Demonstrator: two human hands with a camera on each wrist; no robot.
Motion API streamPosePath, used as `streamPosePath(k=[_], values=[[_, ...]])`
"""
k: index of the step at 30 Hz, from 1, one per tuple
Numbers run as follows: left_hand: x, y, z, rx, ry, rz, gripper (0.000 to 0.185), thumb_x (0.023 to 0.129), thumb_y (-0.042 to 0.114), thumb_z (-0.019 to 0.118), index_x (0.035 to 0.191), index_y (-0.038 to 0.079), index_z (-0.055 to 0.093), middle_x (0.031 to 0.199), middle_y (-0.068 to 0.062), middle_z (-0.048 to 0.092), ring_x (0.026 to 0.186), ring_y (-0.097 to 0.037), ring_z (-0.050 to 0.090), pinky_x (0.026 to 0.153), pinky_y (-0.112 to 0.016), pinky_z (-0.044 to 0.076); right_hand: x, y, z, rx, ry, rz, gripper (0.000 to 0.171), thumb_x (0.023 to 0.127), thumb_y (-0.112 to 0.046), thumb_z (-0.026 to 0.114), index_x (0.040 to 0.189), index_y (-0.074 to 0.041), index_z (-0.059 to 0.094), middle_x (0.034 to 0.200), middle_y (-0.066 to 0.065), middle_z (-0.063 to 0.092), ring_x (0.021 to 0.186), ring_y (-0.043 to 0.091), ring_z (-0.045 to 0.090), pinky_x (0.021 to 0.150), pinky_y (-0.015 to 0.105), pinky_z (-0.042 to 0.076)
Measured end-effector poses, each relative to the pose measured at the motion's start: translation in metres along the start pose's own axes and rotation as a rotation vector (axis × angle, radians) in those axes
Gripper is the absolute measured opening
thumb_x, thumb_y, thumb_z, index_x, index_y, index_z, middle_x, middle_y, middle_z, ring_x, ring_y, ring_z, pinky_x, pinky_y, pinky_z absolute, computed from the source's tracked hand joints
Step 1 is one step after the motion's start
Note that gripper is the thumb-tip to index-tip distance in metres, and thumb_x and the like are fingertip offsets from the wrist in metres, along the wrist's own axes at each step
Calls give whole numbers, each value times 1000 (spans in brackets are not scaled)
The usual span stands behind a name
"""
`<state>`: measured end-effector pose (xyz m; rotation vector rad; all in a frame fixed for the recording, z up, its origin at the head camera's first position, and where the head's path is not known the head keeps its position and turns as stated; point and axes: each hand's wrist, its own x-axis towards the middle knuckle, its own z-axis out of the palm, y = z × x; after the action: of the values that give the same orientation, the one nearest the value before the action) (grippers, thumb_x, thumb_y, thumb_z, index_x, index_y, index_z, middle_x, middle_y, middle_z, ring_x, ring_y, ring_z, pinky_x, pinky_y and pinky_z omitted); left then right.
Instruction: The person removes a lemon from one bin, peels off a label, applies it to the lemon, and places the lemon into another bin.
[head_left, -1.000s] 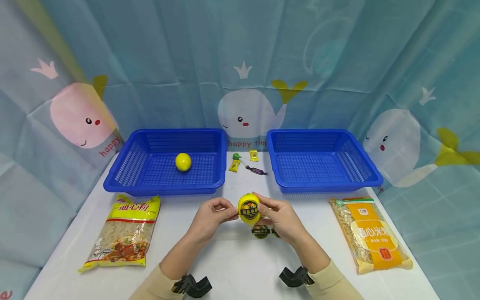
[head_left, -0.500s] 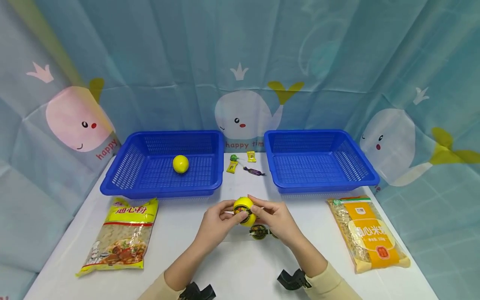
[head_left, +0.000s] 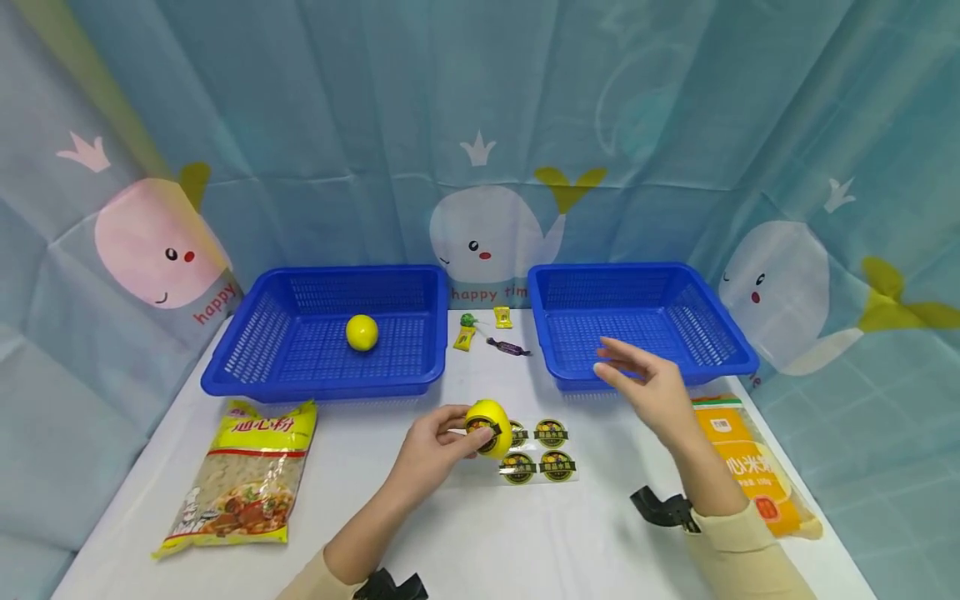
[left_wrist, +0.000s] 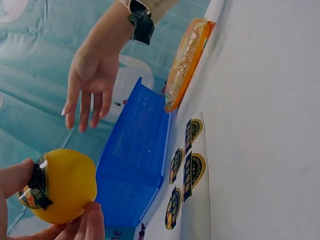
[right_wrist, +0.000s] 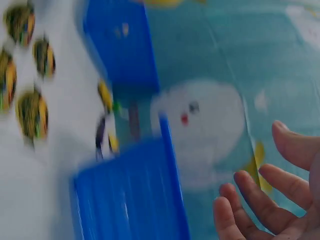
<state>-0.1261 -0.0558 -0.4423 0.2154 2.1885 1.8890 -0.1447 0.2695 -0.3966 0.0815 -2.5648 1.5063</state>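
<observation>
My left hand pinches a yellow lemon above the middle of the table. A black label sticker wraps one side of the lemon, and the thumb presses on it in the left wrist view. Nothing is in my right hand, which hovers in the air at the near edge of the right blue basket, fingers relaxed and apart. Partly behind the lemon, a clear sheet of round black and gold stickers lies on the table. Another lemon rests inside the left blue basket.
Several small wrapped candies and a green lollipop lie between the baskets. A yellow pasta bag is at the left. An orange pasta bag lies at the right, partly behind the right forearm. A patterned curtain hangs behind.
My right hand has let go of the lemon and moved right, up toward the right basket, uncovering the sticker sheet. My left hand keeps the lemon, its thumb now over the label.
</observation>
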Motion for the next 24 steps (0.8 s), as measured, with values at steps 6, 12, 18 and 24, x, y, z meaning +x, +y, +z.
streamPosePath(k=[6,12,18,24], values=[[0,-1,0,16,-14,-28,57,88,38,79,131,6,62,118,-10,71,85,-18,73,80,-29,59,7,21,-62,-122,76,79,59,95,-47,67,148,-26,52,137,4,65,113,-4,56,85,5,46],[1,1,0,23,-15,-21,55,88,36,79,131,6,62,119,-10,70,85,-18,72,80,-32,59,11,50,-110,-204,162,177,66,95,-52,64,152,-22,47,146,14,56,122,17,54,85,4,46],[0,3,1,10,-21,-14,52,88,32,79,130,6,63,118,-10,71,86,-18,72,80,-33,59,14,77,-135,-189,237,353,79,93,-59,61,158,-20,36,162,19,34,142,44,35,116,50,38],[1,4,2,12,-27,-17,52,89,35,78,130,7,63,119,-10,71,87,-18,73,81,-33,59,21,97,-143,-180,191,477,97,93,-64,58,163,-21,7,167,23,10,148,55,17,112,72,26]])
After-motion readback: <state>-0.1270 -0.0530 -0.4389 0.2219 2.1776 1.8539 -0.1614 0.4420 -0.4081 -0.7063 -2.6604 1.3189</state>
